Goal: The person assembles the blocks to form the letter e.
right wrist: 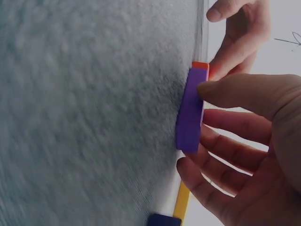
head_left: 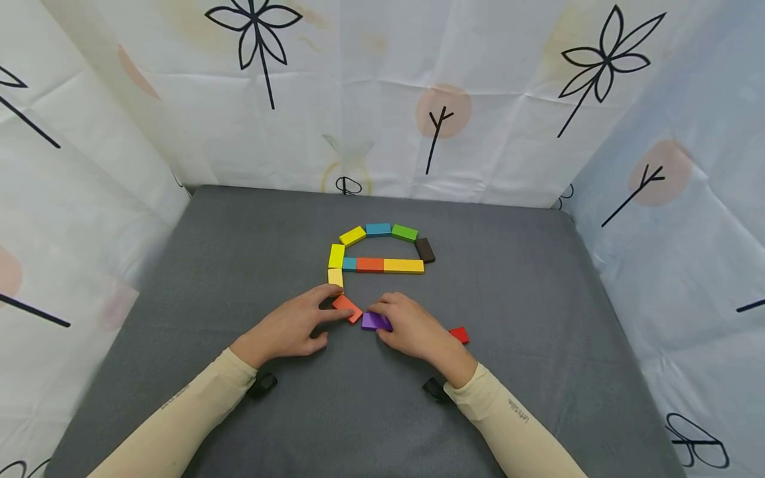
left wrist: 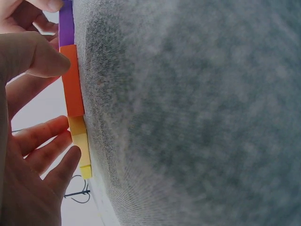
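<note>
My left hand (head_left: pixel 293 325) rests with fairly straight fingers beside an orange block (head_left: pixel 345 307). One fingertip touches that block, while another lies at the near end of a pale yellow block (head_left: pixel 335 276); the thumb stands apart. To the right, my right hand (head_left: pixel 412 326) pinches a purple block (right wrist: pixel 192 110) between thumb and fingers. The purple block lies on the table, its left end touching or almost touching the orange one. Part of it is hidden by the right hand in the head view.
Several coloured blocks, among them a blue block (head_left: pixel 378 230), a green block (head_left: pixel 404 232) and a dark brown block (head_left: pixel 425 249), form a curve on the grey table (head_left: pixel 508 279). A straight row with a yellow-orange block (head_left: pixel 403 266) crosses it. A red block (head_left: pixel 459 334) lies beside the right wrist.
</note>
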The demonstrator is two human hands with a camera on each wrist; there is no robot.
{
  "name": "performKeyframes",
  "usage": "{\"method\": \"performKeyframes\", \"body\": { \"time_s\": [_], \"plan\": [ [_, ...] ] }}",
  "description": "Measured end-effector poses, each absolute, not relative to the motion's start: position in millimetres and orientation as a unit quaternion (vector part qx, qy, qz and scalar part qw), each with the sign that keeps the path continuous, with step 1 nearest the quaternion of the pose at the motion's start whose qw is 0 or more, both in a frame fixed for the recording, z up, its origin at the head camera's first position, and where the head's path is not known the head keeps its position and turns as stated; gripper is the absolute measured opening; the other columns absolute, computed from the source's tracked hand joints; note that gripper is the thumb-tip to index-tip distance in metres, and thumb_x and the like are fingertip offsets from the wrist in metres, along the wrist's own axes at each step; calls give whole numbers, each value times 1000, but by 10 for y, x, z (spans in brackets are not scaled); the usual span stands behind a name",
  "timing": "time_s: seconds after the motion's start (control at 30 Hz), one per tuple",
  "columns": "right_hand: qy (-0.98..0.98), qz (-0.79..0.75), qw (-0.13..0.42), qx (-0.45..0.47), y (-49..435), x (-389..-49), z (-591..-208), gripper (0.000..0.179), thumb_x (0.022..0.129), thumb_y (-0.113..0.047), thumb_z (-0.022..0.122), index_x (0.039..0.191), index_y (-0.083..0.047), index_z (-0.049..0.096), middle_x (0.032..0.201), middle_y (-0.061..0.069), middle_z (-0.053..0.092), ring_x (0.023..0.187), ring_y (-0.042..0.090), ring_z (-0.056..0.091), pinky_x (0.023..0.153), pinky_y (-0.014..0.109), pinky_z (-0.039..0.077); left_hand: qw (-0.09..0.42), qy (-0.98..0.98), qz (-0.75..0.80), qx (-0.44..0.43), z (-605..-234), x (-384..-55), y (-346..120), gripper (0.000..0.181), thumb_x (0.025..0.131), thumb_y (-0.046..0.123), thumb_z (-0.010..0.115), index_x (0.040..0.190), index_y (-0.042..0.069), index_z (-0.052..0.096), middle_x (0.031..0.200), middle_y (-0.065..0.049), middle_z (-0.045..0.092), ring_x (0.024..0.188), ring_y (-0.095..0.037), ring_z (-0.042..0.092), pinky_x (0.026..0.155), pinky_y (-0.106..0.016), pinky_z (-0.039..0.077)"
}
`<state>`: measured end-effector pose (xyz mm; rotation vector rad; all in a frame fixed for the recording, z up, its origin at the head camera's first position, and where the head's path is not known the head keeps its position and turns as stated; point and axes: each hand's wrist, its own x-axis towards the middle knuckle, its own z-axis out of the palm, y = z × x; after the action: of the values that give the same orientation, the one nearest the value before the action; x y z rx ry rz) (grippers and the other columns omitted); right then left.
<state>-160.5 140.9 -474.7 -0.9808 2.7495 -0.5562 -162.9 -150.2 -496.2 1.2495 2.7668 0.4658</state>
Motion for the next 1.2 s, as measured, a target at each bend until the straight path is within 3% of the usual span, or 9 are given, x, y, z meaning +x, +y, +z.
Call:
{"method": "performKeyframes", "body": {
  "time_s": [0.53, 0.83, 1.03, 1.2],
  "plan": [
    [938, -246, 18, -243, 2033, -1734, -4276, 46, 94, -11, 85, 138, -5, 74, 133, 12, 67, 120, 31, 65, 100, 52, 55, 39, 896, 159, 412, -4967, -1653, -1510, 55, 94, 13, 73, 148, 21, 70, 158, -17, 47, 143, -34, 49, 114, -52, 48],
    [942, -238, 66, -228, 2192, -1609, -4391, 41, 96, -13, 84, 134, -1, 74, 129, 13, 68, 116, 34, 67, 98, 54, 56, 31, 893, 155, 420, -4951, -1668, -1498, 55, 93, 13, 74, 148, 21, 70, 156, -18, 49, 141, -34, 50, 113, -52, 48],
    [957, -221, 62, -176, 2210, -1519, -4496, 34, 94, -23, 88, 121, -4, 79, 114, 8, 70, 103, 26, 68, 91, 49, 57, 30, 895, 155, 418, -4936, -1669, -1495, 55, 93, 14, 74, 147, 22, 71, 156, -18, 50, 141, -34, 51, 113, -52, 48],
    [965, -206, 63, -152, 2187, -1507, -4584, 25, 92, -31, 90, 96, -11, 74, 90, 1, 66, 79, 17, 61, 74, 42, 55, 28, 895, 158, 416, -4934, -1666, -1502, 55, 93, 13, 74, 147, 21, 71, 155, -18, 50, 140, -35, 51, 112, -52, 49]
  ]
}}
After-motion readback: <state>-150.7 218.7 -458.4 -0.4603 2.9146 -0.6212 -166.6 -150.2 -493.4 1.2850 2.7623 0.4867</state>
